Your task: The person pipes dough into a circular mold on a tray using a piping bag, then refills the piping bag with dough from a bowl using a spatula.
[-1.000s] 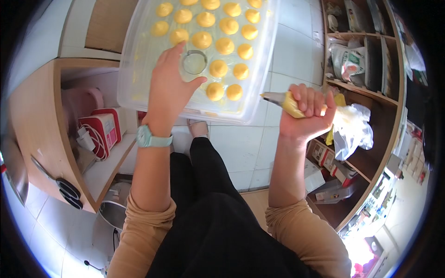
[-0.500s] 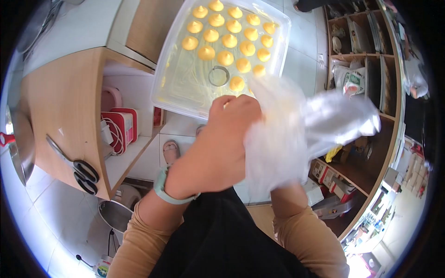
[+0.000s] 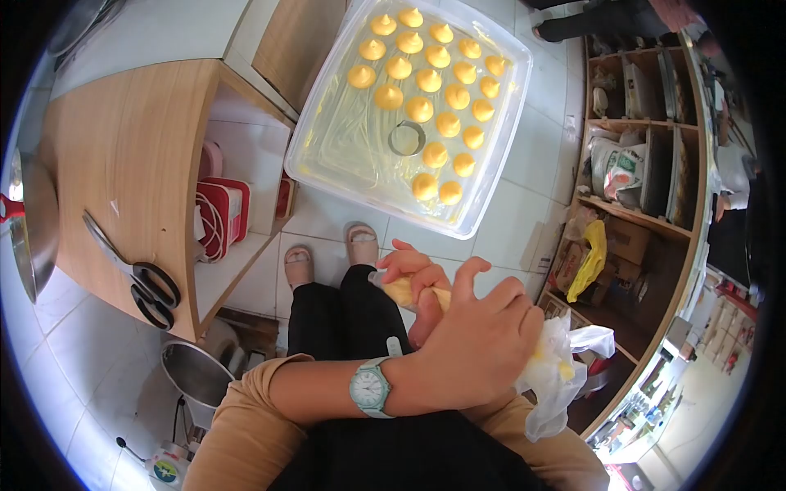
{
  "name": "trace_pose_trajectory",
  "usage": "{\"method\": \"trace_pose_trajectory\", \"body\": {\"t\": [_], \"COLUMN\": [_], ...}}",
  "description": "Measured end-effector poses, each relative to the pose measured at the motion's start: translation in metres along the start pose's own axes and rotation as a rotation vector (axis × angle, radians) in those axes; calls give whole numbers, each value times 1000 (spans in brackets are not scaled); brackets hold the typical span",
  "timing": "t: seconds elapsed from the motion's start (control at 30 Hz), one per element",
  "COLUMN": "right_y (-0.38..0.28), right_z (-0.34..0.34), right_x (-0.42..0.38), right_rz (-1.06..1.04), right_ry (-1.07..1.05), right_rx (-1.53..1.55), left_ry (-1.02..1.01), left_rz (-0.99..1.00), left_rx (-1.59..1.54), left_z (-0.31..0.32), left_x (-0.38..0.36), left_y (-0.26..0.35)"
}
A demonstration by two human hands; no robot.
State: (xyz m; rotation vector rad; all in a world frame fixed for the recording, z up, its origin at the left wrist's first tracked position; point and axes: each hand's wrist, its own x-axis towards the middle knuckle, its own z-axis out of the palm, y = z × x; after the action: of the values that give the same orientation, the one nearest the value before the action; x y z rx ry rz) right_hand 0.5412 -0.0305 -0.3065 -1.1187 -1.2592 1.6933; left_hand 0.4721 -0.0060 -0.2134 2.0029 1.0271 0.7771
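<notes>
A clear piping bag (image 3: 565, 368) with yellow filling lies sideways across my lap, its narrow tip pointing left and its loose, crumpled end on the right. My left hand (image 3: 467, 344), with a pale green watch on the wrist, is curled over the middle of the bag; its grip is partly hidden. Closer to the tip, my right hand (image 3: 409, 274) has its fingers around the filled part, mostly behind the left hand. In front stands a translucent plastic tray (image 3: 327, 164) bearing several piped yellow mounds (image 3: 428, 79) with peaked tops. A grey ring (image 3: 407, 137) lies among them.
Black-handled scissors (image 3: 147, 286) lie on a wooden cabinet (image 3: 139, 164) at left. A metal pot (image 3: 196, 368) stands below it. Wooden shelves (image 3: 639, 123) hold bags and boxes at right. Another person's leg (image 3: 589, 20) shows at the upper right.
Both hands and the piping bag have come down and back from the tray's near edge toward my lap. The bag, blurred and spread before, now lies sideways, and more mounds show in the tray.
</notes>
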Motion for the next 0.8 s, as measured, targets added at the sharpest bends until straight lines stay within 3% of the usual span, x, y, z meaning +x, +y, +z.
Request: {"method": "trace_pose_trajectory", "body": {"t": [0.07,0.17,0.27,0.33,0.37,0.4,0.53,0.8], "right_y": [-7,-11,-21,-52,-59,-56,-44,19], "right_z": [3,-9,-35,-49,-50,-59,-49,-40], "right_x": [4,21,55,81,99,114,163,190], "right_rz": [-80,-332,-513,-344,-372,-426,-362,-385], "right_ry": [89,232,403,591,634,561,451,236], "right_rx": [77,239,520,581,436,415,199,208], "left_ry": [-71,238,333,199,320,456,580,572], "left_rz": [34,115,56,-147,-247,-270,-357,-339], "left_rx": [32,131,126,-98,0,93,228,264], "left_z": [2,21,2,-23,-30,-24,-9,-3], "left_x": [4,10,16,14,5,-3,-27,-29], "left_y": [3,2,-10,-38,-55,-78,-157,-187]}}
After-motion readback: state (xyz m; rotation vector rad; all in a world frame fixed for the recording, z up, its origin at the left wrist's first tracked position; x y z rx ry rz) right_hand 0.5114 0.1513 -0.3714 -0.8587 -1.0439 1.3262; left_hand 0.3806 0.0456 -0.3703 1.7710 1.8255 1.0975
